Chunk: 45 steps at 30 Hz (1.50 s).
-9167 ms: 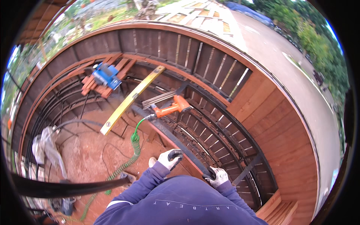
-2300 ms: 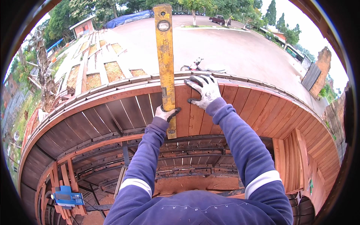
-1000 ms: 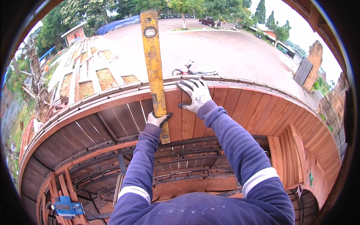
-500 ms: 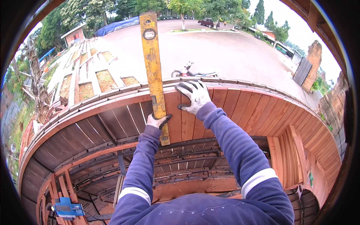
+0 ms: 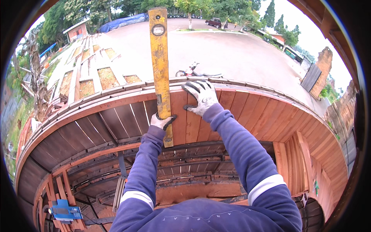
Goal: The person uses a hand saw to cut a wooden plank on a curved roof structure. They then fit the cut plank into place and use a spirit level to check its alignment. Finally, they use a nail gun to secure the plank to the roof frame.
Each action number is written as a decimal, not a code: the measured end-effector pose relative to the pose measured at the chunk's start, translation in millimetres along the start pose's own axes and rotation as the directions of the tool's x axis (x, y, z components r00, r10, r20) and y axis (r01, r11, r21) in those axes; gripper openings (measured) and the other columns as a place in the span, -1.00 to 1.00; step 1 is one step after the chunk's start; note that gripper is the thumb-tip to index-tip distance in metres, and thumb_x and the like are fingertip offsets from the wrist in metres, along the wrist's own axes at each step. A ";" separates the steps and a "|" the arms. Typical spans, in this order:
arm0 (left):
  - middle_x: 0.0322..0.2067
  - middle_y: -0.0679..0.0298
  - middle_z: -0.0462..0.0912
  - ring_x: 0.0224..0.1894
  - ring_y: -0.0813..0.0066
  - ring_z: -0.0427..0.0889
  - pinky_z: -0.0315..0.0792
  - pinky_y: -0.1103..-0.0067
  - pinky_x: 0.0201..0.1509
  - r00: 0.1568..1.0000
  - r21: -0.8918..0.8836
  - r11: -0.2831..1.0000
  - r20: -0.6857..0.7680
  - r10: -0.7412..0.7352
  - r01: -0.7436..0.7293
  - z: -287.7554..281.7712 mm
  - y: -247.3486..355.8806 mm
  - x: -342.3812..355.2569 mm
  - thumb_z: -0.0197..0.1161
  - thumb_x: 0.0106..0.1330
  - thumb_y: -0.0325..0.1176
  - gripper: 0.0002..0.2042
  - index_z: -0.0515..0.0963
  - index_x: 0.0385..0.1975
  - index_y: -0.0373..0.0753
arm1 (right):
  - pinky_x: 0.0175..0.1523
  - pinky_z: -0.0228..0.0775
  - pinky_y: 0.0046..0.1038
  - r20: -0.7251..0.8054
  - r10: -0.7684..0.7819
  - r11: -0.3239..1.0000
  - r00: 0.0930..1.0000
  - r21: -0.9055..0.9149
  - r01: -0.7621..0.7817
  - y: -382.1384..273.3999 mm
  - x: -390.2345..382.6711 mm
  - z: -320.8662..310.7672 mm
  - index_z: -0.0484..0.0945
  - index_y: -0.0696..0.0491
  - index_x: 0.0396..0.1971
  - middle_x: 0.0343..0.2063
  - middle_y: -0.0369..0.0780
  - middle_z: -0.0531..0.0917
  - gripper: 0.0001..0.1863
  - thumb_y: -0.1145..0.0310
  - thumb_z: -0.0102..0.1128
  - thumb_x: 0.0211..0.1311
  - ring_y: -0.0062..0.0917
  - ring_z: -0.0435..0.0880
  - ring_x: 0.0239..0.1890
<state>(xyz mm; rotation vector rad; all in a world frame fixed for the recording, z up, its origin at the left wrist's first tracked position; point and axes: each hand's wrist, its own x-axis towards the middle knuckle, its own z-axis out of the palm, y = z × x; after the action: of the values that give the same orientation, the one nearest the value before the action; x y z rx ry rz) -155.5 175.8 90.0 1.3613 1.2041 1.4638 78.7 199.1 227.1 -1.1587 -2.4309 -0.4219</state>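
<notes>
A worn yellow spirit level stands nearly upright in the view, its lower end over the last fitted reddish plank. Gloved in white and dark grey, my left hand is wrapped round the level near its lower end. My right hand, in a matching glove, lies on the reddish planks near their far edge, fingers spread and holding nothing. Left of the level, older dark boards show light through their gaps.
A curved wooden rim runs along the far side. Dark metal framing lies below my arms. At lower left a blue tool rests on loose boards. Beyond the rim stand a motorcycle and stacked pale timber.
The level's top has swung slightly right and up, with my left hand still round it. My right hand stays in nearly the same place on the planks.
</notes>
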 end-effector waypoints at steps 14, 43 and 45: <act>-0.28 0.33 0.77 -0.32 0.61 0.66 0.57 0.57 -0.16 0.994 0.085 0.990 -0.006 -0.109 0.109 -6.6 -2.6 4.1 0.59 0.16 -0.28 -0.65 0.69 -0.15 -0.34 | 0.63 -0.28 -0.08 0.071 0.024 1.000 0.997 0.002 -0.024 -2.1 1.7 -3.4 0.28 -0.26 0.47 0.47 -0.28 0.29 -0.12 -0.24 0.32 0.20 -0.31 0.12 0.54; -0.20 0.24 0.78 -0.20 0.54 0.73 0.60 0.56 -0.02 0.999 0.014 0.999 0.019 -0.034 0.034 -14.0 -31.8 15.5 0.54 0.15 -0.45 -0.65 0.67 -0.07 -0.38 | 0.62 -0.25 -0.08 0.058 0.012 1.000 0.998 0.017 -0.013 -3.4 2.3 -0.4 0.29 -0.25 0.47 0.46 -0.29 0.31 -0.09 -0.23 0.37 0.14 -0.32 0.13 0.54; -0.21 0.24 0.78 -0.21 0.53 0.74 0.61 0.56 -0.03 1.000 0.007 1.000 0.016 -0.013 0.013 -13.7 -35.4 17.5 0.53 0.16 -0.45 -0.66 0.67 -0.08 -0.38 | 0.62 -0.22 -0.10 0.019 0.022 1.000 1.000 0.005 -0.022 -3.2 4.3 -4.0 0.32 -0.22 0.45 0.44 -0.30 0.34 -0.09 -0.19 0.43 0.10 -0.33 0.16 0.52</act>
<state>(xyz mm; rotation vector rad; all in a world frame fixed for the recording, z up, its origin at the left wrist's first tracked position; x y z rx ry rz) -173.1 199.4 60.4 1.3649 1.2067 1.4377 74.6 198.2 232.3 -1.1918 -2.4315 -0.3991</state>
